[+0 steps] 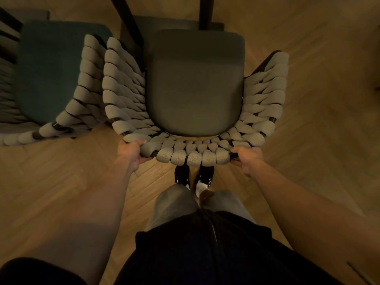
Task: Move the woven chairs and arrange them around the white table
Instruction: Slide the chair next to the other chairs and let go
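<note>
Herringbone wood floor (pixel 61 182); woven chair (pixel 193 155) centre, chunky knitted grey loops on curved black frame, smooth rounded grey cushion (pixel 195 85). Left hand (pixel 133 153), right hand (pixel 247 158) each grip clenched round backrest rim. Second woven chair (pixel 82 89), teal cushion, touching beside.

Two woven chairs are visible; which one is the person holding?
The woven chair with the grey cushion, in the middle: both the left hand and right hand grip its back rim. The teal-cushioned chair beside it is untouched.

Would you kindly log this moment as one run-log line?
left hand: grips backrest rim | right hand: grips backrest rim | woven chair: on wood floor, beside second woven chair
</note>
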`<state>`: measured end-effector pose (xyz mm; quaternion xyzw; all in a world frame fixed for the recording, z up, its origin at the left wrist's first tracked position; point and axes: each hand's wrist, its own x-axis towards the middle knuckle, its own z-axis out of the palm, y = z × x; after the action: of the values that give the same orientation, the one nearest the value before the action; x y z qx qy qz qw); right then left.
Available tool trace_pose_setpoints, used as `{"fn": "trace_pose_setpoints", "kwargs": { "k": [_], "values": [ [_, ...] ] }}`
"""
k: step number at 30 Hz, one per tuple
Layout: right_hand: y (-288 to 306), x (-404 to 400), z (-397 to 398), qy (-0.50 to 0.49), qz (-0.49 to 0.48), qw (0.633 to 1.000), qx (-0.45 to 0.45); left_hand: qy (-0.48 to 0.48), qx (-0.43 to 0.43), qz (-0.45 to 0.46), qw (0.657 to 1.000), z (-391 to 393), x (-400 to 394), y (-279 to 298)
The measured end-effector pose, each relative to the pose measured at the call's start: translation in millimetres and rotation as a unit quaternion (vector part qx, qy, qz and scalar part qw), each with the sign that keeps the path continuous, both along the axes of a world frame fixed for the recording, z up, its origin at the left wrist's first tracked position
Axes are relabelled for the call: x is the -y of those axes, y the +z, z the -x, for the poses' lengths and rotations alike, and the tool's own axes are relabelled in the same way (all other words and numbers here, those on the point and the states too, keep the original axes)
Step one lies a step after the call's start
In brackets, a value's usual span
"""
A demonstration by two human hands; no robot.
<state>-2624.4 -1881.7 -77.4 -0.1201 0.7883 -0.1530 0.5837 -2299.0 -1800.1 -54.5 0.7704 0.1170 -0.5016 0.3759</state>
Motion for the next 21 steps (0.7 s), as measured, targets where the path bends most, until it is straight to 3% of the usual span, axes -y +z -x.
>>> {"fn": "trace_pose_setpoints", "kwargs": {
  "k": [12,15,21],
  "values": [
    [13,-7,11,0.03,-0.009,0.999,0.034,-0.028,0.022,-0.012,0.999,-1,-7,-1],
    [25,-11,16,0.073,-0.025,0.997,0.026,-0.074,0.031,-0.022,0.997,-10,-14,5],
    [49,-25,26,0.207,-0.016,0.977,-0.041,-0.21,0.139,-0.048,0.967,-21,-24,30]
  ]
}}
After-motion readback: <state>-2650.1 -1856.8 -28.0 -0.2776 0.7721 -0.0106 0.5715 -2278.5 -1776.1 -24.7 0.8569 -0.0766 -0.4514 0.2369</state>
